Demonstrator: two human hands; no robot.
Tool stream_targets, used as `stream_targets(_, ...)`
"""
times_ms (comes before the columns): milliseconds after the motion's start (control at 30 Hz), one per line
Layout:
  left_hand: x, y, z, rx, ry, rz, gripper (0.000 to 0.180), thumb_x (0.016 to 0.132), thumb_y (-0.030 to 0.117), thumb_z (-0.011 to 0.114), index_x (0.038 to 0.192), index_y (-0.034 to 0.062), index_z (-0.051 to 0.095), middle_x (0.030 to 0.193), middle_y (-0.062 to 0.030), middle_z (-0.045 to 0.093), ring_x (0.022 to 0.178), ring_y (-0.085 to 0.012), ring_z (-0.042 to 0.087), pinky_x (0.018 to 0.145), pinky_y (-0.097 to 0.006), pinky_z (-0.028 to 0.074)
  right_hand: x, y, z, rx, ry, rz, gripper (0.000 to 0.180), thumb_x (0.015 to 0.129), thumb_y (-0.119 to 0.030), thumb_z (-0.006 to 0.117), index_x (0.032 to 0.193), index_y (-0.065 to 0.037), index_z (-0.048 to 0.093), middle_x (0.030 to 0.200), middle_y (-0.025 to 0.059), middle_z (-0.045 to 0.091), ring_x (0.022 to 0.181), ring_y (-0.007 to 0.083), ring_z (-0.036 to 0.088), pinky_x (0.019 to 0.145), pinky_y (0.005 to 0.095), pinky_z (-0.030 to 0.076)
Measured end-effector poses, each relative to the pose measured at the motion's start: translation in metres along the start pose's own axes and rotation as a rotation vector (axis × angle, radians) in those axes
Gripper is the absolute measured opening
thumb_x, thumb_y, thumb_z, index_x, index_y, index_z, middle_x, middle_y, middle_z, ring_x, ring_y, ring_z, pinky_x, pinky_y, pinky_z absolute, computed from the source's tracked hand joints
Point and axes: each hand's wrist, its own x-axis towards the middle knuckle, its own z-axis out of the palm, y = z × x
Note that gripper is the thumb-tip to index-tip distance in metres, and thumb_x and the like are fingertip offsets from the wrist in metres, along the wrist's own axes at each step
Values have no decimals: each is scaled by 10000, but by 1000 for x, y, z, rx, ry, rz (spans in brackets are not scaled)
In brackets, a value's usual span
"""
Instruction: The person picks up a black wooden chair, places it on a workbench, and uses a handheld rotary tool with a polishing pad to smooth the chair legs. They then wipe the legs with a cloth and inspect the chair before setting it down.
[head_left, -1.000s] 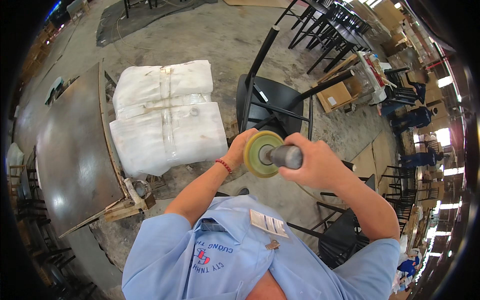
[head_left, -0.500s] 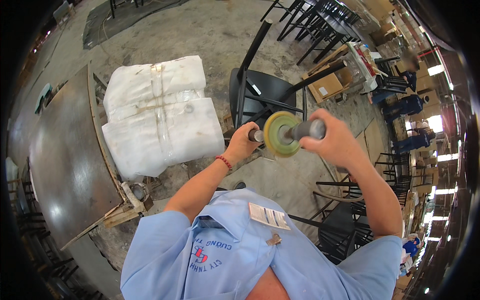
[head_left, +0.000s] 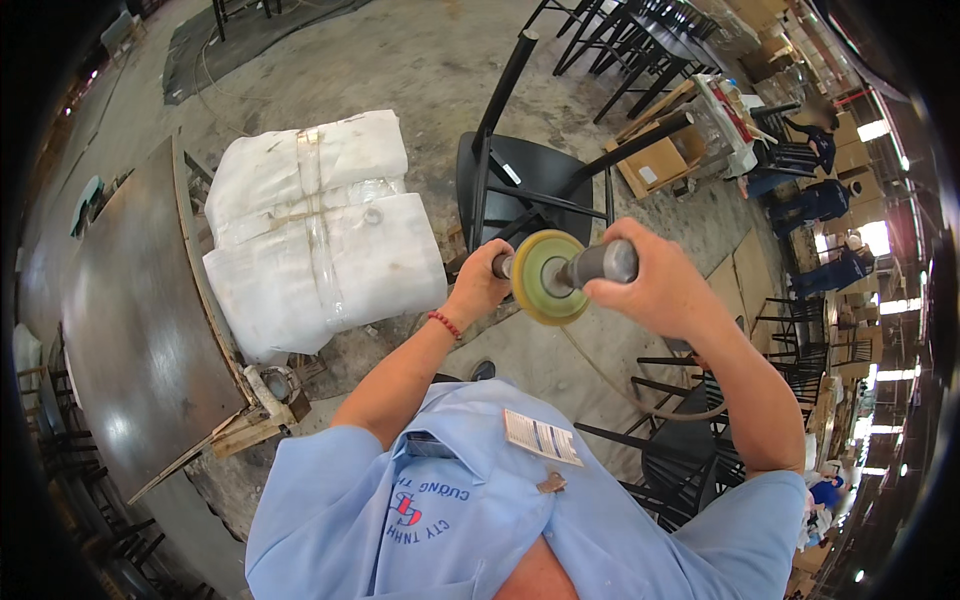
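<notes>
Right hand (head_left: pixel 645 275) is wrapped around a disc sander (head_left: pixel 562 277), which sits between both hands. Left hand (head_left: pixel 480 280) has a dark rod (head_left: pixel 501 266) gripped near its end; upturned black chair (head_left: pixel 550 175) just beyond them.

disc: yellow-green (head_left: pixel 530 288) | chair: black (head_left: pixel 548 163) | shirt: light blue (head_left: pixel 340 510) | bracelet: red (head_left: pixel 445 324)

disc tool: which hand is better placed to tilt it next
Right hand, probably: it grips the disc tool by its handle, while the left hand holds a dark piece beside the disc.
</notes>
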Motion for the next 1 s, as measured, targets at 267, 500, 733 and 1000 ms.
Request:
stream_targets(267, -3, -13, 9, 126, 2, 36, 254, 748, 15, 728, 929, 54, 554, 828, -97, 576, 771, -254, 565, 720, -332, 473, 6, -5, 2, -104, 37, 17, 452, 727, -282, 703, 1054, -22, 533, 815, 221, 661, 799, 391, 663, 722, 432, 512)
stream_targets(500, 3, -23, 5, -10, 19, 28, 310, 720, 42, 769, 935, 63, 546, 857, -122, 598, 801, -300, 580, 729, -357, 476, 9, -13, 7, -84, -6, 26, 447, 725, -274, 705, 1054, -20, 539, 838, 224, 664, 810, 386, 665, 727, 412, 516)
stream_targets(733, -4, 1, 1, 138, 29, 48, 317, 715, 58, 778, 923, 62, 539, 861, -121, 602, 801, -299, 583, 729, -360, 477, 0, -12, 0, -9, -9, 34, 448, 722, -275, 707, 1057, -26, 542, 837, 223, 664, 809, 389, 667, 726, 423, 516)
stream_targets(1000, -4, -2, 5, 132, 10, 34, 301, 727, 34, 757, 946, 59, 553, 862, -115, 604, 801, -286, 594, 728, -345, 482, -4, -6, 4, -46, 38, 55, 470, 732, -294, 713, 1087, -49, 526, 829, 238, 663, 821, 408, 661, 740, 436, 526)
